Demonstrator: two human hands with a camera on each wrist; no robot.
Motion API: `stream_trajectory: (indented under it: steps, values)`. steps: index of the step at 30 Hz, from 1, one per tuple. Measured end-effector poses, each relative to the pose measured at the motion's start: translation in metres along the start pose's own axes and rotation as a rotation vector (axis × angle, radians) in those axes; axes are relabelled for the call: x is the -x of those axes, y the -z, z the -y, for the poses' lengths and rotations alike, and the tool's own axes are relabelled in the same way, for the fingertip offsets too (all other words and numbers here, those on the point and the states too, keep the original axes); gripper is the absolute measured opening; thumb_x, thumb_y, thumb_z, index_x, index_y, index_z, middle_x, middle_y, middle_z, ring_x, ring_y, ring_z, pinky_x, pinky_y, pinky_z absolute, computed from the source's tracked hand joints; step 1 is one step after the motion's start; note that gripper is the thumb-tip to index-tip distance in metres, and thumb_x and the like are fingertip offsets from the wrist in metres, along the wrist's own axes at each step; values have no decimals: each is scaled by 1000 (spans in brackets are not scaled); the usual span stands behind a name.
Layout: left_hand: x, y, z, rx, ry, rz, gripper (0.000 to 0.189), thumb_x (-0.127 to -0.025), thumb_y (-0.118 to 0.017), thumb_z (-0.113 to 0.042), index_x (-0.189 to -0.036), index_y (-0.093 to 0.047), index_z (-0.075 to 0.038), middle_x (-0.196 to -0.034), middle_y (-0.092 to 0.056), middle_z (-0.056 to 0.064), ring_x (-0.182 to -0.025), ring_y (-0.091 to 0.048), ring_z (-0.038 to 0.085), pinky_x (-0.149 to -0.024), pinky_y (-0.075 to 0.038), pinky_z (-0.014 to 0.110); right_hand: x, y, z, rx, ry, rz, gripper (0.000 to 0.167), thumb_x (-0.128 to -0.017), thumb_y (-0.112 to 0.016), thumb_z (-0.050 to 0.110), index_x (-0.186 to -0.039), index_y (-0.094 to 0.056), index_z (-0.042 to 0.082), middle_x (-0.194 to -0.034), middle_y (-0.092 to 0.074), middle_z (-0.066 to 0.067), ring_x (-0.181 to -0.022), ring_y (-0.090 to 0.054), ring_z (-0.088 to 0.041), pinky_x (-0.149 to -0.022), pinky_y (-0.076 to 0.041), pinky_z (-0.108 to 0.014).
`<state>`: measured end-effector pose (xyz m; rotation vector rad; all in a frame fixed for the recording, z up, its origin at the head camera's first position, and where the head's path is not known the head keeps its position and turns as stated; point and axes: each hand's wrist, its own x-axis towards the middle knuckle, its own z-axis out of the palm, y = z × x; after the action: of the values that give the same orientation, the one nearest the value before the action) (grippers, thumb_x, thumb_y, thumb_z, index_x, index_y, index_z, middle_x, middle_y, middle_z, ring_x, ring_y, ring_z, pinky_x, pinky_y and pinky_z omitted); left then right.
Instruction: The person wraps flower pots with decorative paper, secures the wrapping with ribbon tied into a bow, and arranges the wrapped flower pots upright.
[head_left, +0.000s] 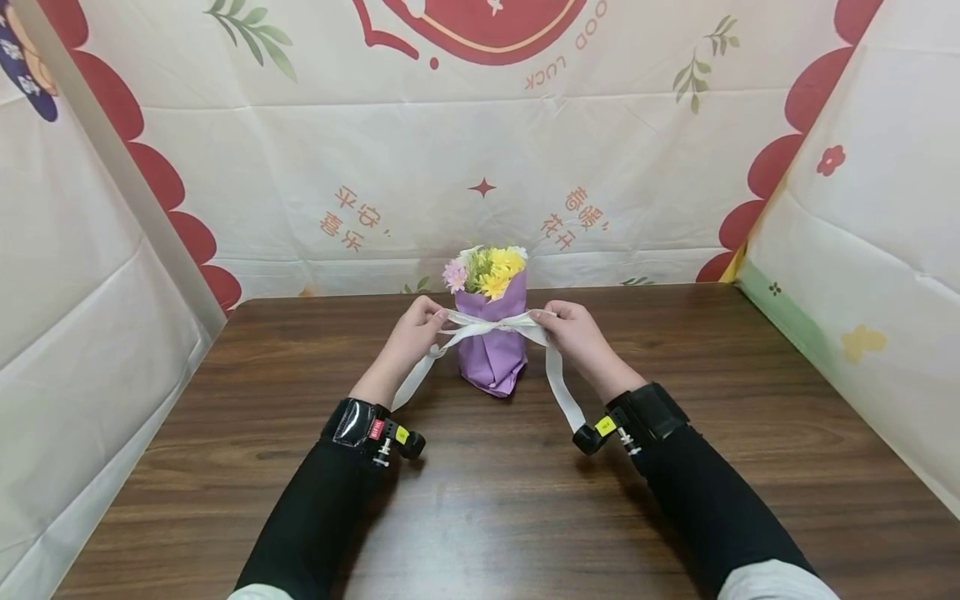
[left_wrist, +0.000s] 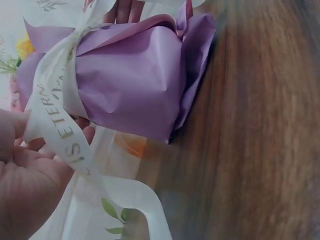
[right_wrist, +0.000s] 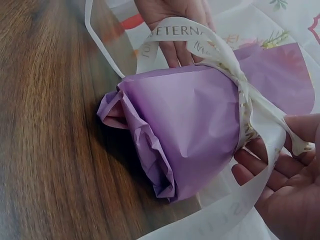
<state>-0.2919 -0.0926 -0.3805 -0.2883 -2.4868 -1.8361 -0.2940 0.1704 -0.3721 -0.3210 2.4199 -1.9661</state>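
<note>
A bouquet in purple wrapping paper (head_left: 491, 362) stands near the back edge of the table, with yellow flowers (head_left: 501, 268) and a pink flower (head_left: 454, 275) at its top. Around its middle runs a white ribbon (head_left: 491, 325) tied in a bow, with gold lettering visible in the left wrist view. My left hand (head_left: 420, 327) pinches the bow's left side between thumb and fingers. On the other side, my right hand (head_left: 573, 333) pinches its right loop. Both ribbon tails hang down toward the table, one beside each hand.
The brown wooden table (head_left: 480, 517) extends toward me. A white printed cloth (head_left: 480, 142) hangs right behind its back edge, and further white cloth (head_left: 862, 250) closes off the right side. Black wrist cameras (head_left: 408, 443) sit on both forearms.
</note>
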Motion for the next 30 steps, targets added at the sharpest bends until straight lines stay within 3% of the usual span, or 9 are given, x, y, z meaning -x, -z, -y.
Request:
stream_trajectory:
  steps: [6,9,14,17,21,26,30]
  values:
    - [-2,-5,3,269,58,-45,11,-103,-41,-3,-105,-43,7,-115,-57,36,-107,-61,42,-95,-47,49,2,0,1,-104,-20,9,36,-99,-55,14,-67,-41,6,-54,-31,6,-48,-30,-7,-45,-24,-22]
    - [-1,-5,4,292,51,-42,10,-103,-41,-3,-105,-43,7,-114,-56,37,-107,-62,40,-98,-45,50,2,0,0,-140,-49,1,36,-98,-57,13,-66,-43,6,-54,-32,5,-49,-31,-8,-46,-25,-22]
    - [3,0,1,189,-27,-2,18,-103,-47,-9,-112,-49,6,-112,-57,34,-105,-61,40,-96,-47,52,3,4,0,-54,-61,-12,30,-96,-62,18,-71,-53,4,-54,-37,5,-50,-35,-8,-45,-27,-21]
    - [7,5,-2,118,-51,14,24,-103,-50,-18,-118,-53,1,-116,-60,24,-106,-61,35,-93,-48,49,5,5,3,36,-44,2,25,-95,-64,24,-85,-63,1,-60,-46,4,-54,-41,-8,-49,-33,-22]
    - [14,10,-4,77,-31,64,32,-101,-54,-27,-125,-54,-5,-120,-62,14,-113,-58,29,-95,-44,42,8,9,6,141,-37,32,31,-92,-69,27,-108,-68,0,-75,-57,1,-65,-51,-12,-58,-44,-25]
    - [24,17,-4,-2,-10,207,49,-94,-66,-22,-136,-45,-7,-111,-65,14,-103,-60,27,-95,-44,43,10,14,6,223,-57,58,31,-87,-74,18,-112,-69,-1,-91,-67,-6,-79,-59,-16,-65,-49,-26]
    - [28,21,0,-195,-36,320,59,-84,-78,-17,-132,-46,-8,-108,-67,10,-93,-62,23,-84,-48,38,13,18,6,270,-74,71,27,-85,-76,16,-105,-71,-2,-88,-67,-5,-78,-56,-17,-63,-46,-25]
